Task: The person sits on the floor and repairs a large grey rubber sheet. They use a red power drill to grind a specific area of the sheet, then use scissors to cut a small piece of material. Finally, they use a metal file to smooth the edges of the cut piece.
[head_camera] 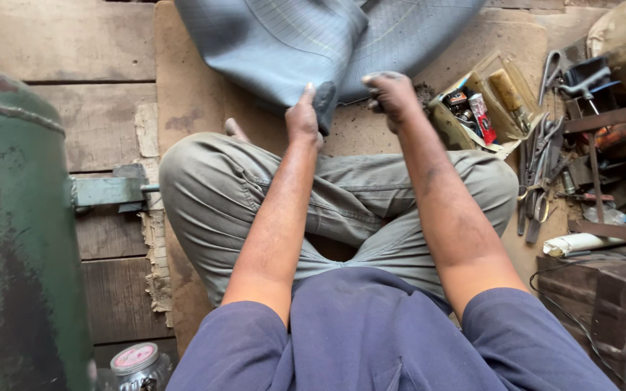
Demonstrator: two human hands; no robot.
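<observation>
Grey rubber inner tube [284,43] lies folded on the floor just beyond my knees, and my left hand [303,116] pinches its near edge between thumb and fingers. My right hand [393,94] is clenched in a fist beside the tube; what it grips I cannot tell. Right of that hand sits a tray of small tools [483,108].

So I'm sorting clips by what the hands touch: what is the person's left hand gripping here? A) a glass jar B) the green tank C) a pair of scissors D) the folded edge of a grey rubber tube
D: the left hand pinches the folded edge of the grey rubber tube spread in front of the crossed legs, while the scissors lie off to the right on the floor.
</observation>
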